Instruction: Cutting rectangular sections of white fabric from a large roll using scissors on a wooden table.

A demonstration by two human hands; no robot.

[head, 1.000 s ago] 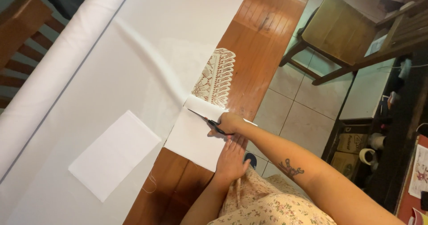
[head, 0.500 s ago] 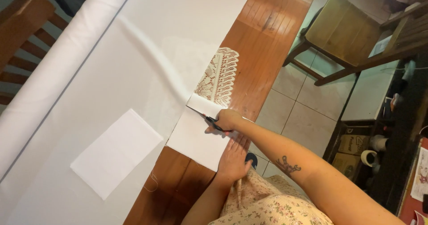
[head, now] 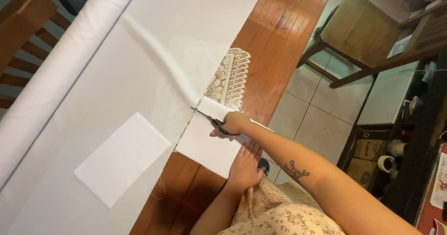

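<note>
Scissors (head: 207,116) advanced along fabric (head: 139,63) toward open cloth.

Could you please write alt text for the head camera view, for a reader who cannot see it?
A person's right hand cuts white fabric with dark scissors on a wooden table, while the left hand presses the cut piece flat. A separate white rectangle lies nearby.

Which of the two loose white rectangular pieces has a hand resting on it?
The white rectangular piece at the table edge, under the left hand; the other white rectangle lies alone.
</note>
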